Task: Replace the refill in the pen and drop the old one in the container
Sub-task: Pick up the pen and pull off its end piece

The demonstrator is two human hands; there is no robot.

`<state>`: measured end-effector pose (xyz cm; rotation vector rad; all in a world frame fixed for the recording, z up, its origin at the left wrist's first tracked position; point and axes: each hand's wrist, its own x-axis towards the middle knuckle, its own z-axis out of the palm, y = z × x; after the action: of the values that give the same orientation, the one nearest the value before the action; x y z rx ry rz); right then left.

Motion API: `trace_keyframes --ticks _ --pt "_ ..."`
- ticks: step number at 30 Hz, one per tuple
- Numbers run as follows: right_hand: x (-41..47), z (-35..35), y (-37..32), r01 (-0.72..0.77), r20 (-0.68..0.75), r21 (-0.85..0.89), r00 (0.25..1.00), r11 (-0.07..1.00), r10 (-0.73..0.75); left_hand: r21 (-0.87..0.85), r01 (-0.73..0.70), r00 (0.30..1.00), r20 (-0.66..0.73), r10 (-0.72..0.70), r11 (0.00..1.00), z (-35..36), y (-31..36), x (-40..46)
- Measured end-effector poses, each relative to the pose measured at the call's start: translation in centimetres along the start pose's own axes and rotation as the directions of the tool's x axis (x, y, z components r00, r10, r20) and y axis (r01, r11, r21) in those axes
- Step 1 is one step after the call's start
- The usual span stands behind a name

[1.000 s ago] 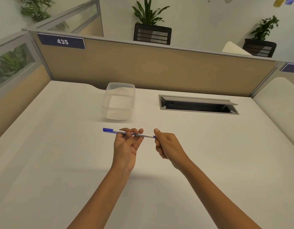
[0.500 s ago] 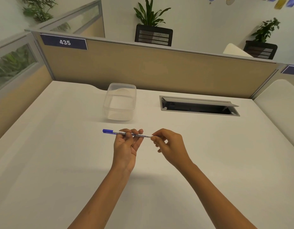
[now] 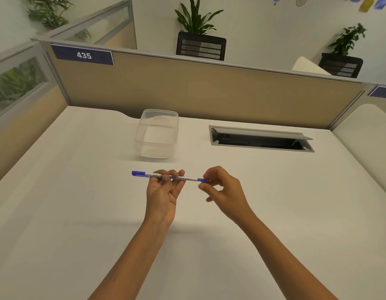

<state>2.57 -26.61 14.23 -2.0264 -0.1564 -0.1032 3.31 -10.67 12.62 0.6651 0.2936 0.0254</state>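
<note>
The pen [image 3: 170, 176] lies level above the white desk [image 3: 79, 213], running left to right. The left hand [image 3: 162, 192] grips it around the middle of the barrel, fingers curled over the top and thumb beneath, palm turned up toward the camera. The blue cap end sticks out to the left past the fingers; the white barrel, printed "WHITE BOARD", runs right to a blue end piece. The right hand [image 3: 224, 189] meets that blue end with thumb and forefinger pinched at its tip, the other fingers loosely curled and spread below. Whether the pinch is tight on the end or only touching it cannot be told.

The clear container [image 3: 157, 135] stands on the desk beyond the hands, well apart from the pen and slightly left of it. A cable hatch [image 3: 261, 138] lies open to its right, near the partition [image 3: 209, 92].
</note>
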Motion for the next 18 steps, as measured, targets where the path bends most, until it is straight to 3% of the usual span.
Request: trace_keyframes --ticks 3,7,12,14,18 --pt "0.0 -0.1 0.3 0.006 -0.049 0.030 0.999 1.000 -0.005 -0.001 0.002 1.000 0.003 -0.002 1.000 -0.4 -0.2 0.3" --pt "0.2 0.1 1.8 -0.130 -0.127 0.136 0.981 0.982 0.147 0.020 0.022 1.000 0.022 -0.022 1.000 -1.6 -0.3 1.3" --pt "1.1 1.1 5.4 -0.230 -0.232 0.245 0.929 0.942 0.288 0.192 0.074 0.997 -0.003 -0.075 0.979 -4.3 -0.7 3.5" --pt "1.4 2.0 7.2 -0.267 -0.257 0.204 0.914 0.942 0.315 0.283 0.089 0.996 -0.055 -0.077 0.955 -5.6 -1.1 4.4" --pt "1.9 3.7 10.3 -0.290 -0.271 -0.073 0.927 0.954 0.261 0.435 0.101 0.991 -0.119 -0.054 0.895 -7.4 -1.8 5.9"
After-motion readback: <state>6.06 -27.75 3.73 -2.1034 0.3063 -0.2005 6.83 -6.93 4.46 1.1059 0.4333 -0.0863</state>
